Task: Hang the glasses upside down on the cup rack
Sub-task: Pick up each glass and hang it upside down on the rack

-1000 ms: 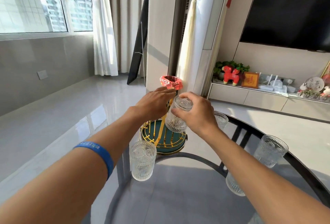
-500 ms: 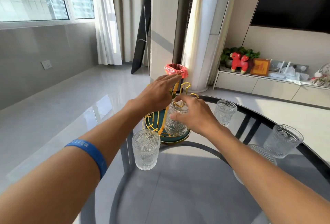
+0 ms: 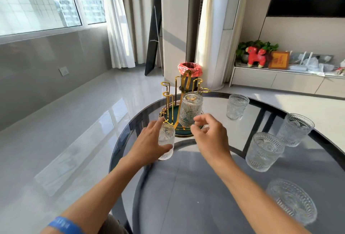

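A gold wire cup rack (image 3: 169,101) on a round green base stands at the far left of the dark glass table. One embossed clear glass (image 3: 190,109) hangs upside down on a front prong. My right hand (image 3: 210,135) is just below and right of it, fingers apart, touching nothing. My left hand (image 3: 149,143) wraps around an upright glass (image 3: 166,141) standing on the table in front of the rack. More upright glasses stand to the right: one far (image 3: 236,106), one at the right edge (image 3: 295,129), one nearer (image 3: 263,151), one at the front right (image 3: 292,201).
The round table's rim (image 3: 119,151) curves along the left, with grey floor beyond it. A bin with a red liner (image 3: 189,69) stands on the floor behind the rack. A low white cabinet (image 3: 280,80) with ornaments runs along the right wall.
My right hand has let go of the glass, which now hangs upside down on the rack, and has drawn back. My left hand has left the rack top and closed on the front glass.
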A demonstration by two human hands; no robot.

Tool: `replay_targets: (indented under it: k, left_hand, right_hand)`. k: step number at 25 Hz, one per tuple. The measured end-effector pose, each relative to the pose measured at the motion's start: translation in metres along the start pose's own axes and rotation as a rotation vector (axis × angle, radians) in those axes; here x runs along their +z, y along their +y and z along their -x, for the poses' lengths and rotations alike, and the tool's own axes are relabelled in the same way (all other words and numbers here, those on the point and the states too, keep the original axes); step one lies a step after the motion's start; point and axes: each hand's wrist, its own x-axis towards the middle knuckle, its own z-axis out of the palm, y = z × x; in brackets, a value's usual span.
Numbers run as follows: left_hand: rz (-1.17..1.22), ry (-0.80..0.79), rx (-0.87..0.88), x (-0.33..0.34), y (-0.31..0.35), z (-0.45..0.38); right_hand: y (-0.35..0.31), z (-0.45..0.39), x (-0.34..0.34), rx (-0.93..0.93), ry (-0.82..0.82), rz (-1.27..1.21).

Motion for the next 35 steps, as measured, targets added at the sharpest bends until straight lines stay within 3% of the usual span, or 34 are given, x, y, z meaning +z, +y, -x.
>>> replay_targets:
  k: [3, 7, 10, 13, 16, 19, 23, 29, 35]
  left_hand:
    - [0.106, 0.076, -0.086, -0.011, 0.004, 0.004]
    - [0.306, 0.23, 0.121, -0.037, 0.017, 0.027]
    - [0.464, 0.271, 0.383, -0.048, 0.045, 0.042]
    - [0.388, 0.311, 0.572, -0.045, 0.073, 0.042]
    - [0.297, 0.354, 0.653, -0.041, 0.093, 0.029]
    - [0.336, 0.275, 0.645, -0.048, 0.102, 0.004]
    - [0.141, 0.333, 0.478, -0.067, 0.102, -0.059]
    - [-0.108, 0.193, 0.404, -0.06, 0.09, -0.144]
    - [-0.041, 0.16, 0.452, -0.048, 0.067, -0.162]
  right_hand:
    - [-0.002, 0.024, -0.012, 0.322, -0.285, -0.096]
    - [-0.014, 0.034, -0.033, 0.501, -0.454, -0.184]
    - [-0.029, 0.033, -0.036, 0.499, -0.434, -0.365]
    - [-0.039, 0.021, -0.043, 0.6, -0.294, -0.642]
    - [-0.044, 0.001, -0.057, 0.653, -0.227, -0.785]
    - [-0.046, -0.034, -0.075, 0.468, -0.058, -0.679]
    - [-0.049, -0.087, -0.09, 0.099, 0.134, -0.398]
    - [-0.028, -0.167, -0.065, -0.245, -0.003, 0.197]
    - [0.011, -0.184, -0.048, -0.308, -0.194, 0.342]
